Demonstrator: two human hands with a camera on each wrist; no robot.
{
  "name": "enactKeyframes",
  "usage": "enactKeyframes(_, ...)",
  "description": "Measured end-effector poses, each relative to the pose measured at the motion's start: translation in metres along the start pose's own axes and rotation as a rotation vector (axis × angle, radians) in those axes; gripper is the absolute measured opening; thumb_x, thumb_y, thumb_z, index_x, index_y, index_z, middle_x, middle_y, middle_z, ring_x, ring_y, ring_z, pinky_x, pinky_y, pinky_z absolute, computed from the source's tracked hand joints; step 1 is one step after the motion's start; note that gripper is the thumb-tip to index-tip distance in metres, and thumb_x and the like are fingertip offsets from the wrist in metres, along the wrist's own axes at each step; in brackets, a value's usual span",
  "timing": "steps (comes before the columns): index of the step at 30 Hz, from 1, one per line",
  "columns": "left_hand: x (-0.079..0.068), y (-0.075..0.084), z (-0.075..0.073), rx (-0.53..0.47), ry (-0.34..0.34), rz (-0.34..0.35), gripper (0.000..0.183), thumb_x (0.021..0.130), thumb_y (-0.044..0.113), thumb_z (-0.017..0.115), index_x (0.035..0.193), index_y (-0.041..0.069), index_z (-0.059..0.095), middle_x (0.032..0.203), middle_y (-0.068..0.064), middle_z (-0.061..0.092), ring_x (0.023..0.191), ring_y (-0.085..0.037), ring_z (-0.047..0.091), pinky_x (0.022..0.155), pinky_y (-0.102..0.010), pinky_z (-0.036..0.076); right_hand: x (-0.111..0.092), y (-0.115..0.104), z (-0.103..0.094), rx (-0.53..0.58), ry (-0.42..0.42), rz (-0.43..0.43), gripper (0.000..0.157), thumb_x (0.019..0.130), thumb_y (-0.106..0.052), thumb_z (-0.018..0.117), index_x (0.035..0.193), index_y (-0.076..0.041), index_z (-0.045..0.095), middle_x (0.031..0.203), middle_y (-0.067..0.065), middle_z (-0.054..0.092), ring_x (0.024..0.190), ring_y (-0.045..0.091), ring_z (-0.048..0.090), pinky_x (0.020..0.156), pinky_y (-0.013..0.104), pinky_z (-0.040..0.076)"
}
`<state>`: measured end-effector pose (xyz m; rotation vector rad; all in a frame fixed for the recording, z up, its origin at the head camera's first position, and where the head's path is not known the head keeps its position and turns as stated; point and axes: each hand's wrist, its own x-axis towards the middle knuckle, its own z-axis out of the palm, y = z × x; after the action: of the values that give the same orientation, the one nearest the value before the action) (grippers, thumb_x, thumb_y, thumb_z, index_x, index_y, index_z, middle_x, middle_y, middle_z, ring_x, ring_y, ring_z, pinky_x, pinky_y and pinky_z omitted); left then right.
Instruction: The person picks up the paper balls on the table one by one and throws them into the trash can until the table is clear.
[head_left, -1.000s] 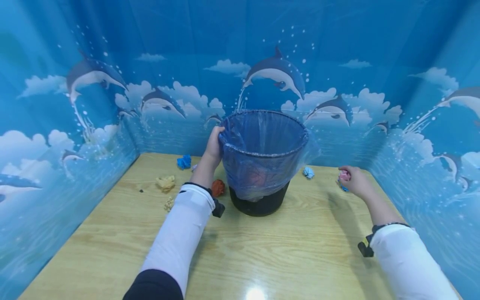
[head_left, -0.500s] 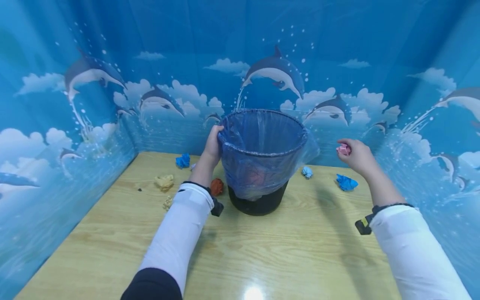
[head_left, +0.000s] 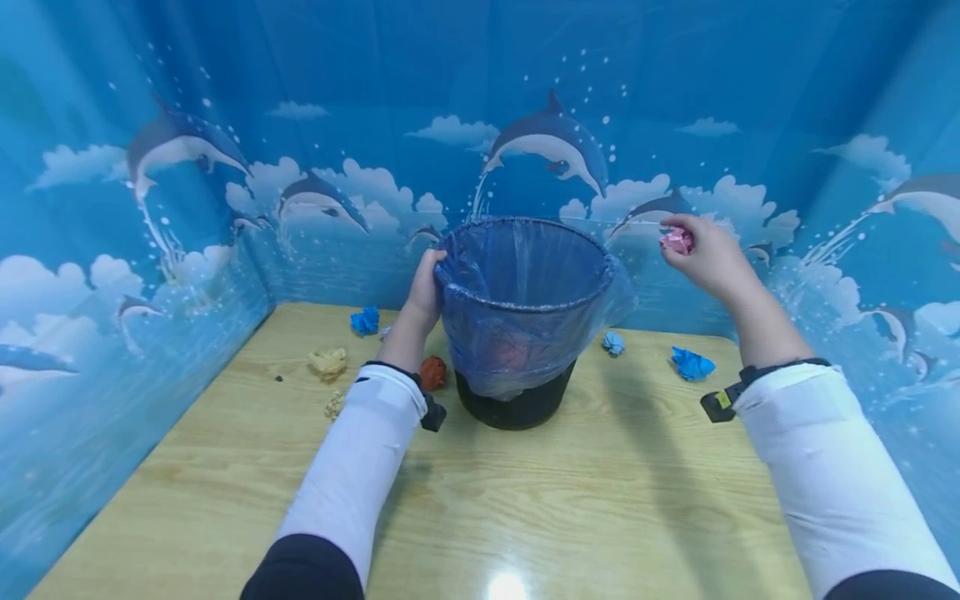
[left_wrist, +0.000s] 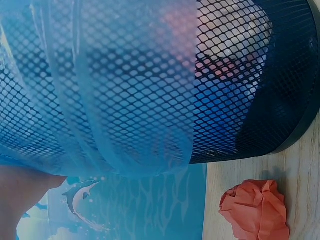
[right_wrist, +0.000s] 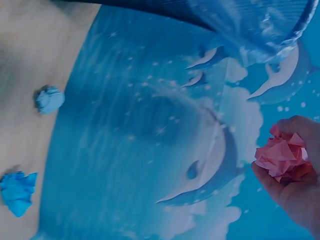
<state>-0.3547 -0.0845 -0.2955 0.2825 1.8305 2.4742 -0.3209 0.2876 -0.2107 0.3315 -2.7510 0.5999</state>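
A black mesh wastebasket point(head_left: 517, 408) stands on the table, lined with a blue plastic bag point(head_left: 540, 333) folded over its rim. My left hand point(head_left: 426, 290) grips the rim at the basket's left side, its fingers partly hidden behind the bag. In my right hand point(head_left: 705, 254) a crumpled pink paper ball point(right_wrist: 282, 155) is pinched between thumb and fingers, held in the air to the right of the basket at about rim height. Through the mesh in the left wrist view, blue paper point(left_wrist: 217, 107) and other crumpled pieces show inside.
On the table point(head_left: 480, 517), an orange-red paper ball point(head_left: 432, 372), a yellow one point(head_left: 328, 364) and a blue one point(head_left: 365, 321) lie left of the basket. To its right are a light blue ball point(head_left: 613, 342) and a blue one point(head_left: 692, 364). A dolphin-printed curtain point(head_left: 375, 108) surrounds the table.
My right hand has lifted the pink paper ball off the table, upward and slightly left, uncovering the blue paper ball beneath. My left hand stays on the rim.
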Motion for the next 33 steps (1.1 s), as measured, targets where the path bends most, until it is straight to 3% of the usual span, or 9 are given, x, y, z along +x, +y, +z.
enactKeyframes(7, 0.0, 0.002, 0.001, 0.01, 0.002, -0.017, 0.04, 0.093, 0.035, 0.028, 0.12, 0.011, 0.045, 0.125, 0.0, 0.046, 0.11, -0.016, 0.044, 0.095, -0.03, 0.032, 0.014, -0.033, -0.009, 0.0, 0.014, -0.053, 0.05, 0.098, -0.019, 0.05, 0.145, -0.006, 0.041, 0.132, 0.028, 0.046, 0.102, 0.038, 0.048, 0.075, 0.047, 0.043)
enactKeyframes(12, 0.002, 0.002, 0.0, 0.001, -0.01, 0.005, 0.037, 0.093, 0.035, 0.028, 0.114, 0.01, 0.045, 0.124, -0.002, 0.045, 0.109, -0.016, 0.042, 0.095, -0.031, 0.031, 0.019, -0.059, -0.008, 0.028, 0.032, -0.093, 0.049, 0.097, -0.018, 0.051, 0.145, -0.009, 0.042, 0.134, 0.025, 0.046, 0.108, 0.038, 0.046, 0.082, 0.051, 0.044)
enactKeyframes(18, 0.002, 0.001, 0.0, -0.001, -0.016, 0.016, 0.037, 0.092, 0.035, 0.028, 0.115, 0.011, 0.046, 0.122, -0.001, 0.046, 0.107, -0.015, 0.044, 0.094, -0.029, 0.032, 0.016, -0.08, 0.006, 0.057, 0.037, -0.139, 0.048, 0.096, -0.016, 0.054, 0.142, -0.011, 0.045, 0.143, 0.022, 0.043, 0.109, 0.036, 0.049, 0.084, 0.05, 0.045)
enactKeyframes(25, 0.0, -0.001, 0.0, 0.002, 0.014, 0.035, 0.039, 0.093, 0.033, 0.027, 0.12, 0.01, 0.044, 0.124, -0.001, 0.045, 0.11, -0.017, 0.044, 0.094, -0.028, 0.033, 0.02, -0.095, 0.027, 0.116, 0.012, -0.201, 0.047, 0.096, -0.019, 0.056, 0.142, -0.011, 0.046, 0.139, 0.02, 0.047, 0.1, 0.033, 0.051, 0.079, 0.046, 0.043)
enactKeyframes(33, 0.0, -0.001, 0.001, -0.011, -0.021, 0.034, 0.04, 0.093, 0.033, 0.027, 0.119, 0.009, 0.045, 0.117, 0.0, 0.047, 0.106, -0.017, 0.046, 0.096, -0.029, 0.033, 0.019, -0.112, 0.047, 0.148, -0.068, -0.241, 0.051, 0.095, -0.022, 0.06, 0.143, -0.013, 0.044, 0.131, 0.017, 0.05, 0.1, 0.029, 0.052, 0.081, 0.044, 0.045)
